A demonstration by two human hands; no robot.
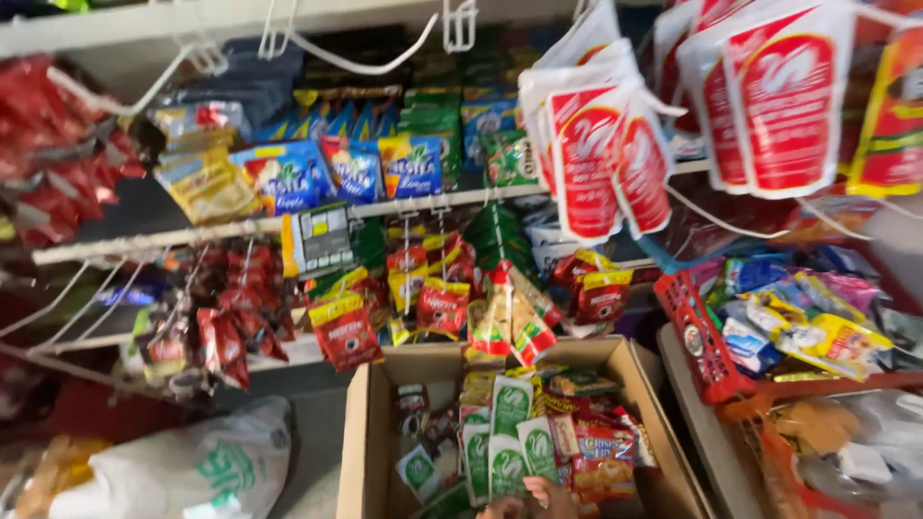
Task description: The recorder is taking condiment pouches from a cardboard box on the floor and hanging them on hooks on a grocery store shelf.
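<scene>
An open cardboard box [358,442] sits low in the middle, packed with green-and-white sachets [510,423] and red and orange snack packets [601,457]. At the bottom edge only fingertips show inside the box. My left hand [497,508] touches the green sachets. Beside it, my right hand [550,495] rests next to the red packets. Most of both hands is cut off by the frame, so their grip is hidden.
White wire shelves [240,229] hold blue, yellow and red packets. Red-and-white pouches [591,163] hang at the upper right. A red plastic basket [697,336] of wrapped sweets stands to the right. A white sack [192,471] lies at the lower left.
</scene>
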